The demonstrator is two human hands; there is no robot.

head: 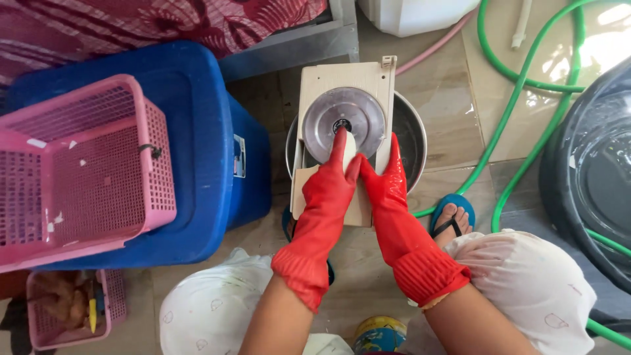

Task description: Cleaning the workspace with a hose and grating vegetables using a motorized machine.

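Left hand (327, 190): in a glossy red rubber glove, fingers flat and pressed on a pale, smooth wedge of vegetable (349, 150) — holding it against the disc.
Right hand (383, 187): same red glove, fingers closed along the board's right edge, steadying it.
Slicer: pale wooden slicer board (348, 82) with a round grey metal cutting disc (342, 118), lying across a round steel basin (413, 141) on the tiled floor.
Handling: the wedge looks firm, light, probably wet and slippery — best pushed with a flat palm, fingertips clear of the blade.
Around: pink plastic mesh basket (79, 171) on a blue plastic tub (217, 144); green hose (519, 98).
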